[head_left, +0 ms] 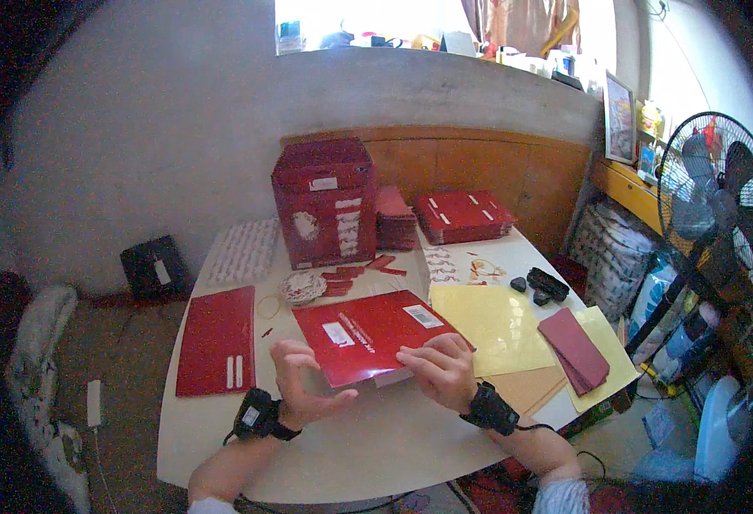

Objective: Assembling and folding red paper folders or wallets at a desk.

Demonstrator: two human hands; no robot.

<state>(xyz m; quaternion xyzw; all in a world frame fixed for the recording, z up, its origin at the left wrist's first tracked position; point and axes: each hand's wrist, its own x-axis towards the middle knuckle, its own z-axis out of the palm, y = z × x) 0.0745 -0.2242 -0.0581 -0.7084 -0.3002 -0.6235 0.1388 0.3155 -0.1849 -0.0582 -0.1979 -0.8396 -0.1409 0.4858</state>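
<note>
A flat, glossy red box or folder (368, 321) with two white labels on its face lies tilted in front of me at the middle of the table. My right hand (442, 372) grips its near right edge, fingers on top and thumb hidden. Beside its near left corner, my left hand (304, 385) is open, thumb and fingers spread apart with nothing between them. Both wrists wear black strapped devices. Left of the hands lies a red cardboard sheet (214, 338) with two white strips. Yellow sheets (479, 321) lie to the right, partly under dark red slips (574, 351).
A tall red box (323, 210) stands at the back of the white table (351, 463). Near it are a red stack (465, 216), a white coil (302, 289) and small red pieces (340, 281). Black objects (546, 284) sit back right. A fan (711, 188) stands at the right.
</note>
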